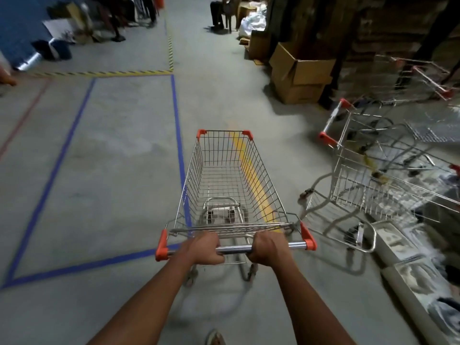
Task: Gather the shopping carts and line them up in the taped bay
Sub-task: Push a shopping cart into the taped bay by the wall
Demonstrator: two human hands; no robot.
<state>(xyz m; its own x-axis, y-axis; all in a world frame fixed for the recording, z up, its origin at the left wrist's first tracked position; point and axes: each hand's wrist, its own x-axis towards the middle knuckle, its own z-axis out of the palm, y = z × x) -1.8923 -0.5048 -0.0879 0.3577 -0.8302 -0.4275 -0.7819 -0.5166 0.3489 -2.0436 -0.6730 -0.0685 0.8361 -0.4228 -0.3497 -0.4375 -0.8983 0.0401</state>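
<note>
An empty wire shopping cart (224, 170) with orange corner caps stands in front of me, just right of the bay's right tape line. My left hand (202, 247) and my right hand (270, 249) both grip its chrome handle bar (236, 249). The bay is a rectangle of blue tape (177, 115) on the grey floor to the left, with nothing inside it. A second cart (373, 175) stands tilted at the right, and a third cart (418, 80) sits further back at the right.
Open cardboard boxes (298, 73) are stacked at the right of the aisle. Yellow-black hazard tape (99, 73) runs behind the bay. People's legs (149, 11) and a seated person (219, 13) are at the far end. White slabs (410, 277) lie at the lower right.
</note>
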